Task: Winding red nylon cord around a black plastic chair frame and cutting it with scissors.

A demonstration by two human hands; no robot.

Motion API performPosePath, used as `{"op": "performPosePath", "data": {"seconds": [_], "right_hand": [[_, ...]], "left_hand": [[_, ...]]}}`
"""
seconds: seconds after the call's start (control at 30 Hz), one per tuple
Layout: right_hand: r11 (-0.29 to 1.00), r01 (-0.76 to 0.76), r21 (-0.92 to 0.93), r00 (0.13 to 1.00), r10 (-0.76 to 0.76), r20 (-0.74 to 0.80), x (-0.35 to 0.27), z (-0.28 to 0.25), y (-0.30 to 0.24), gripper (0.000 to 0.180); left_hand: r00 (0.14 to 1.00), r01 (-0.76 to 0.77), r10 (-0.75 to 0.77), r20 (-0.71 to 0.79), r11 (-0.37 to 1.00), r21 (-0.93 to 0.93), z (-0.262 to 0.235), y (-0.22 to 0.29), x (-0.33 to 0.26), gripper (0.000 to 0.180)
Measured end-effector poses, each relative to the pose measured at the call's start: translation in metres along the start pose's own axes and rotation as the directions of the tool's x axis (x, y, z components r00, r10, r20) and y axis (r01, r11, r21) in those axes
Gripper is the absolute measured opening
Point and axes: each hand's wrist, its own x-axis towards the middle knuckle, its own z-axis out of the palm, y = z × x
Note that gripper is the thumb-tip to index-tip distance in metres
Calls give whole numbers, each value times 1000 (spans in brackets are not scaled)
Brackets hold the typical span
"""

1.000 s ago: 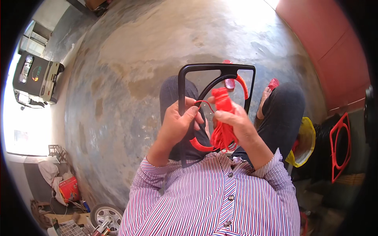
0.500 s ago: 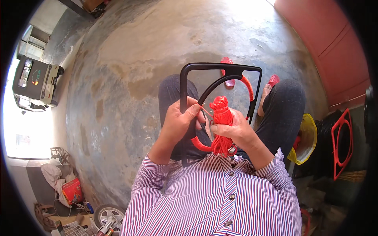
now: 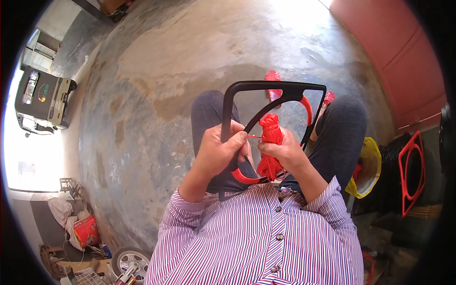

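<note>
Over my lap stands a black rectangular frame [image 3: 275, 86] with a round ring [image 3: 264, 107] set inside it. Red wrapping [image 3: 308, 110] covers the ring's upper right part and its lower left part. My left hand [image 3: 213, 153] is closed around the left side of the frame and ring, its thumb and forefinger pinching a thin red strand. That strand runs across to a bundle of red cord [image 3: 271, 130], which my right hand [image 3: 289, 151] grips inside the ring's opening. Loose loops of the cord hang below the right hand. The left fingertips behind the frame are partly hidden.
A yellow-rimmed bag [image 3: 372, 168] stands right of my knee, beside a red frame with a ring [image 3: 412, 173]. Red slippers [image 3: 273, 88] are on the concrete floor ahead. A wheel [image 3: 131, 263] lies at lower left; a small vehicle [image 3: 45, 99] stands far left.
The black frame has shifted slightly right and tilted. My right hand with the cord bundle has moved a little right, and the strand between the hands now runs nearly level.
</note>
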Motion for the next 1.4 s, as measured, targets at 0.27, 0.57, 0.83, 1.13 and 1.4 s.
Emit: {"op": "performPosePath", "data": {"seconds": [0.27, 0.57, 0.83, 1.13, 1.4], "right_hand": [[928, 76, 365, 986, -15, -169, 18, -4, 13, 39], [925, 220, 310, 971, -178, -158, 20, -8, -4, 37], [819, 196, 540, 977, -114, -181, 11, -13, -12, 36], [435, 411, -801, 645, -760, -81, 3, 5, -39, 44], [827, 561, -39, 775, -541, -327, 4, -3, -38, 31]], "left_hand": [[972, -227, 226, 54, 865, 447, 17, 28, -11, 9], [936, -342, 345, 64, 858, 383, 17, 9, 2, 13], [945, -313, 325, 12, 899, 305, 13, -1, 9, 29], [891, -432, 449, 72, 788, 438, 26, 4, 11, 32], [887, -427, 462, 5, 815, 392, 18, -2, 15, 12]]}}
